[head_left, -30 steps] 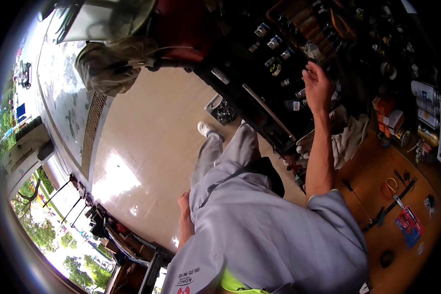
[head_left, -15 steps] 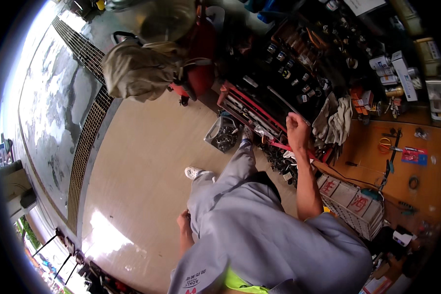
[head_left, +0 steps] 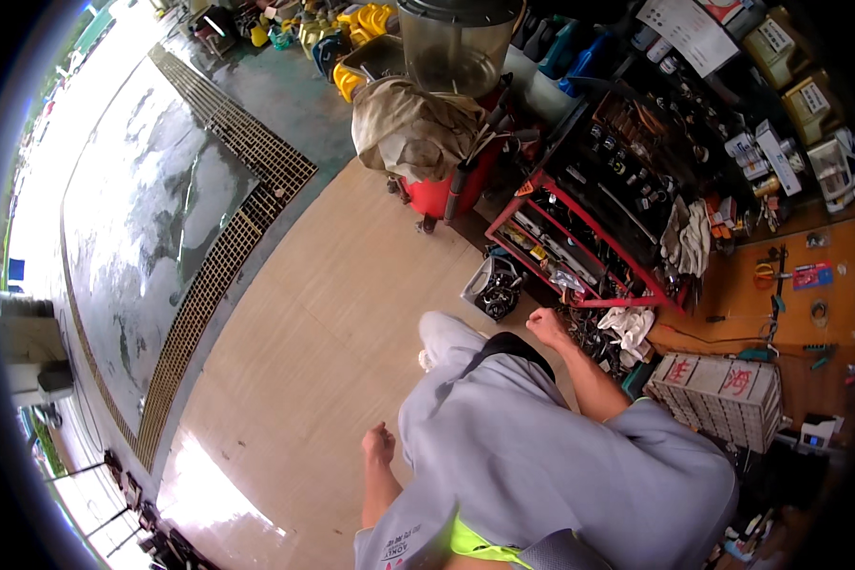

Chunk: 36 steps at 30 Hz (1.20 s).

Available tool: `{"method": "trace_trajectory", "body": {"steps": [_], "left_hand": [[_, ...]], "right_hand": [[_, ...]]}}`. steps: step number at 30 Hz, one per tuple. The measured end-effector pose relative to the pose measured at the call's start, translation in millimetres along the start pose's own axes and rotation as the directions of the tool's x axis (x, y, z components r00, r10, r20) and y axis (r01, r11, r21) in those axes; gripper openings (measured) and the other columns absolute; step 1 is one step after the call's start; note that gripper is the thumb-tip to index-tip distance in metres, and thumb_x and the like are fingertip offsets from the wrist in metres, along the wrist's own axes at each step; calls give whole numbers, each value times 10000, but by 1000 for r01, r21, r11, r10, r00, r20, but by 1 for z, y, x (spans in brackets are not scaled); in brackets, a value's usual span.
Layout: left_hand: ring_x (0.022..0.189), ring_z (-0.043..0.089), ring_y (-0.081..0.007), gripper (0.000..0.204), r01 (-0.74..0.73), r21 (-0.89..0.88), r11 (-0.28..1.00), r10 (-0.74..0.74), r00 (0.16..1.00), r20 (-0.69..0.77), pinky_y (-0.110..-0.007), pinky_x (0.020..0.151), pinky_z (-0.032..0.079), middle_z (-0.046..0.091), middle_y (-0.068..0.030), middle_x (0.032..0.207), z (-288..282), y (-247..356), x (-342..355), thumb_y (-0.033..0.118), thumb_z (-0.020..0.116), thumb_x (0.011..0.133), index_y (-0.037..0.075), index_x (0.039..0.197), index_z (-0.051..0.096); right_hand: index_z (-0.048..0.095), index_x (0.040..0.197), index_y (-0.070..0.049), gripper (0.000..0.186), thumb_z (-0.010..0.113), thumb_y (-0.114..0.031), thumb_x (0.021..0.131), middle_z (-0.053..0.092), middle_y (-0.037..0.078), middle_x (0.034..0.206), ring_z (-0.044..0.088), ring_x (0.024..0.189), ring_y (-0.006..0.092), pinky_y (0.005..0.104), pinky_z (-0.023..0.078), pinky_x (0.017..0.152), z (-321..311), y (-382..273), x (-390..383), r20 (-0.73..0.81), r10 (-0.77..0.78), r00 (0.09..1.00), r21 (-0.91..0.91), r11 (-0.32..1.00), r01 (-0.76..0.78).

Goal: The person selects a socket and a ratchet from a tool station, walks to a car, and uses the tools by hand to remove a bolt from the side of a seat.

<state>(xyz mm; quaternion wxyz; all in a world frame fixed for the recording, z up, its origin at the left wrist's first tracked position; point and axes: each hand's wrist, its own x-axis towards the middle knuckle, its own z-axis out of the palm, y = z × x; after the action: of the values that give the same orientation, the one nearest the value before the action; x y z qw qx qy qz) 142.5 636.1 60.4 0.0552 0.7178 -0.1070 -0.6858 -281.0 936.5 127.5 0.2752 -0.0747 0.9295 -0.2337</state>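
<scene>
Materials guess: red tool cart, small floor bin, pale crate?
Red tool cart: likely painted steel; slim, straight rails with a slight sheen.
Floor bin: probably light grey plastic; smooth, thin walls.
Pale crate: probably matte plastic; lattice sides look moulded.

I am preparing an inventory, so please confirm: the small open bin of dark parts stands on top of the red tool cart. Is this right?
No: the small open bin of dark parts stands on the floor beside the red tool cart, as the head view shows.
</scene>
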Motion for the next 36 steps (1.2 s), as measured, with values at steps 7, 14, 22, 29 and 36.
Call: {"method": "trace_trajectory", "body": {"steps": [7,14,22,29,36], "left_hand": [[434,421,-119,237,-175,389,905,133,982,132,-271,362,299,453,-20,563,51,103,8,92,644,868,72,668,519],[700,678,-241,143,-439,679,-588,307,656,689,-378,554,518,701,-90,795,-18,217,130,170,564,872,112,835,689],[576,455,-163,86,-186,149,971,195,980,-44,-307,492,373,466,-23,670,-54,438,105,107,582,881,94,798,603],[440,386,-158,161,-100,-271,958,49,981,-187,-304,398,314,411,0,569,-95,580,141,113,562,918,25,837,669],[434,459,-173,193,-10,477,879,89,986,-144,-337,386,325,505,-40,575,-94,806,198,169,612,887,37,758,668]], "right_hand": [[686,759,-23,174,671,-196,757,669,132,729,650,641,244,357,524,577,69,-3,-27,197,497,845,145,838,-527],[614,710,-85,319,512,-321,898,551,100,610,488,463,216,379,367,368,170,-12,4,357,647,674,600,394,-696],[591,723,-146,288,439,-318,897,574,68,693,557,568,248,402,404,439,219,-257,181,469,451,759,325,711,-623],[595,749,-62,85,580,-65,832,546,37,619,512,471,122,278,404,379,295,-721,351,297,68,952,349,921,-175],[668,845,-80,92,654,-170,853,642,40,670,581,499,129,293,479,433,403,-980,394,379,-110,919,150,987,56]]}}
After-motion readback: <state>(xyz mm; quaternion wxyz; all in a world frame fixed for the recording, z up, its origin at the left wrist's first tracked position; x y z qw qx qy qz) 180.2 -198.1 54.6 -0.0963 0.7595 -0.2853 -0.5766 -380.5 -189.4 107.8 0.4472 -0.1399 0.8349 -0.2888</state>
